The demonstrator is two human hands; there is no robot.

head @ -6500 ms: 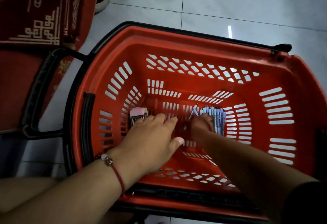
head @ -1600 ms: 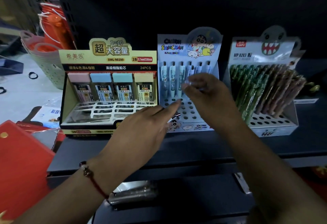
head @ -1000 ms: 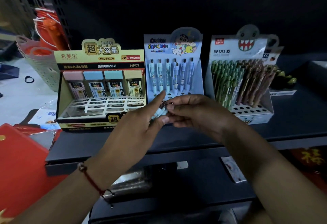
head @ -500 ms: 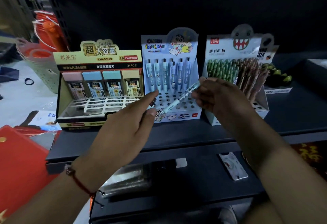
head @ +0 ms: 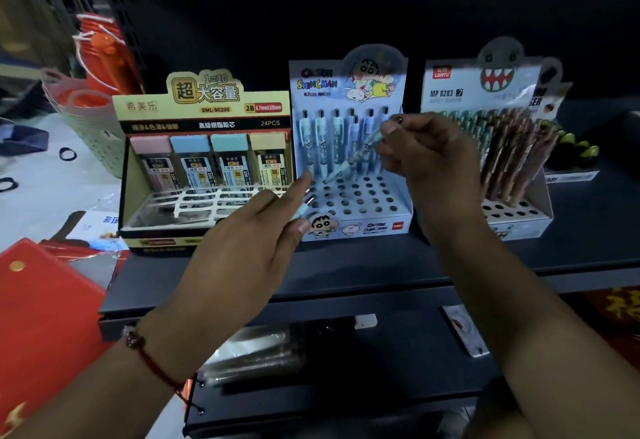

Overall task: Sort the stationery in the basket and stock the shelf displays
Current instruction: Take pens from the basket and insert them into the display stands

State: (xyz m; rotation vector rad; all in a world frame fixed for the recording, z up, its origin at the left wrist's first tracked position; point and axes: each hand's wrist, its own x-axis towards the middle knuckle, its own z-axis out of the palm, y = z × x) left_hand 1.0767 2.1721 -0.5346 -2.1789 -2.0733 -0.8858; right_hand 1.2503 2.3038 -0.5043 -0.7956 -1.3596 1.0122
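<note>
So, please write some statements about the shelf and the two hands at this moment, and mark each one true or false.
1. The right hand pinches a light blue pen over the cartoon pen display. True.
2. Every hole in the cartoon pen display is filled. False: only the back row holds pens, and the front holes are empty.
3. The left hand wears a red cord bracelet at the wrist. True.
4. The yellow lead refill box stands to the right of the cartoon pen display. False: it stands to its left.
5. The left hand holds more pens. True.
</note>
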